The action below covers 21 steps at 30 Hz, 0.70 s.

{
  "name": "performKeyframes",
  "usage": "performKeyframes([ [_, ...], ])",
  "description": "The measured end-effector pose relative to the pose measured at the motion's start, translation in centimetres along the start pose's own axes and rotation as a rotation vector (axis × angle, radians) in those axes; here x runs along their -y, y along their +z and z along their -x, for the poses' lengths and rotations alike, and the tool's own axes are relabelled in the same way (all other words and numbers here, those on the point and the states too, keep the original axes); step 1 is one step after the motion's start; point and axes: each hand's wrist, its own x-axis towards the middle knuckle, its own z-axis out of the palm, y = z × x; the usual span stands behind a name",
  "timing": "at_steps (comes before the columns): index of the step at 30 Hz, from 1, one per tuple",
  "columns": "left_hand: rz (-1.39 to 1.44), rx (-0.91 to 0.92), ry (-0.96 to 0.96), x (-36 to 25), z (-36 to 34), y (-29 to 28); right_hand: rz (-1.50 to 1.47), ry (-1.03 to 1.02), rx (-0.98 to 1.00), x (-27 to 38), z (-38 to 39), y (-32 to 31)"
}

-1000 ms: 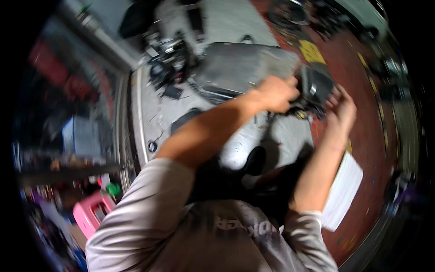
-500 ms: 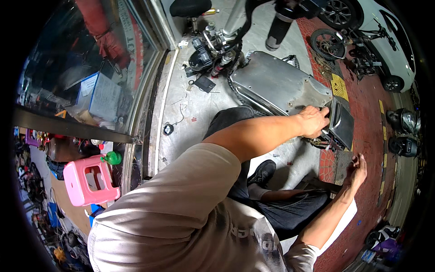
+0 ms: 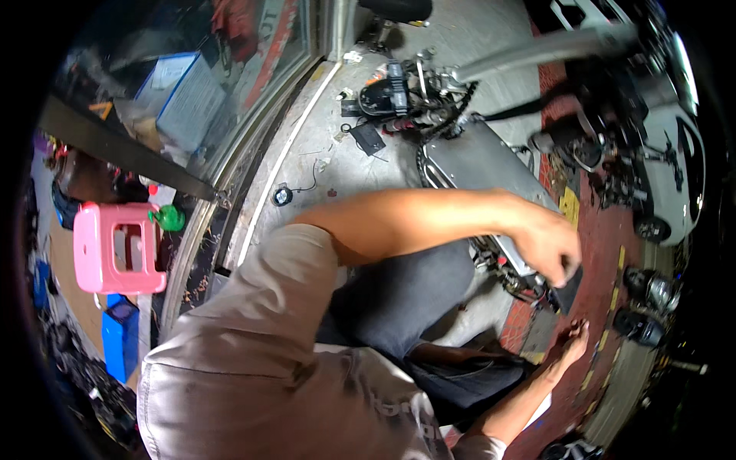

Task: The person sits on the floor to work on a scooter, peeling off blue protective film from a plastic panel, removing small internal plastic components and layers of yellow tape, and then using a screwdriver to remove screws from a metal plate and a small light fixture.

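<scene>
My left hand (image 3: pixel 546 244) reaches across over the rear end of a long vehicle body with a flat silver metal cover (image 3: pixel 483 165). Its fingers bend downward above a black rear panel (image 3: pixel 567 293); blur hides whether they touch or hold anything. Below the cover's near edge, red and dark wiring and parts (image 3: pixel 515 282) show. My right hand (image 3: pixel 575 341) is off to the right of the panel, over the red paving, fingers loosely curled and apart, with nothing discernible in them.
A dark handlebar assembly (image 3: pixel 583 115) overhangs the cover's far side. Loose parts, including a small round black piece with a wire (image 3: pixel 283 196), lie on the grey floor. At left stand a glass door, a pink stool (image 3: pixel 96 245) and a blue box (image 3: pixel 120 337). Parked vehicles are beyond.
My left hand has lifted off the cover's rear edge and moved toward the near side. My head view has shifted and turned. My right hand stays near the panel.
</scene>
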Motion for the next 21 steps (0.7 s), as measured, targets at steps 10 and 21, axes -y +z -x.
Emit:
performKeyframes([
  [10,0.796,-1.481,-1.524,29.5,33.2,5.6,0.201,0.096,0.060,-0.2,0.9,2.1],
  [21,0.072,-1.520,-2.012,37.6,36.8,-0.8,0.540,0.125,-0.099,-1.1,2.3,3.0],
])
